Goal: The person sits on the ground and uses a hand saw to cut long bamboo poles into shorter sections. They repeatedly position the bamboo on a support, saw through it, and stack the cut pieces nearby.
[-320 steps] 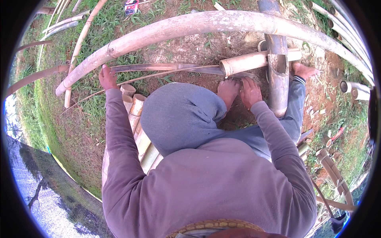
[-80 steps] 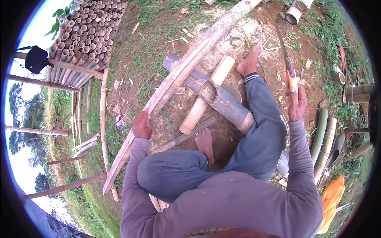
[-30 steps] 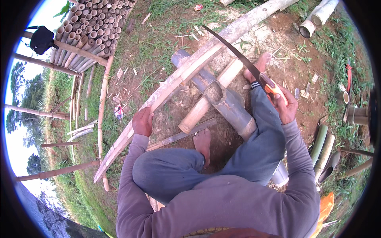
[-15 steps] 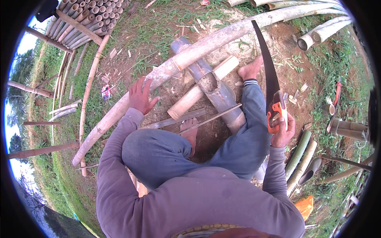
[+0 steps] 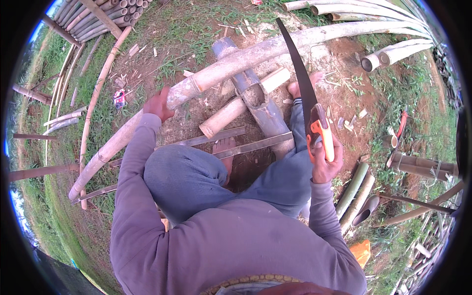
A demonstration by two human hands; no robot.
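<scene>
A long pale bamboo pole (image 5: 260,54) runs from the lower left to the far right, lying across a thick grey bamboo piece (image 5: 275,125) with a notch cut in it. My left hand (image 5: 158,104) is closed round the pole, left of that crossing. In my right hand (image 5: 328,160) I hold a handsaw (image 5: 301,69) by its orange handle. Its dark blade points up and away, in front of the pole in view; the two do not appear to touch. A shorter bamboo piece (image 5: 216,123) crosses the grey one near the notch.
Thin flat slats (image 5: 250,146) lie by my feet. Cut bamboo poles (image 5: 373,60) rest at the far right, with a larger stack (image 5: 105,19) at the far left. At my right are two bamboo lengths (image 5: 356,191) and an orange thing (image 5: 361,253).
My left hand has gone from lying spread on the pole to closing round it. The saw has swung left with my right hand. The head view has shifted slightly.
</scene>
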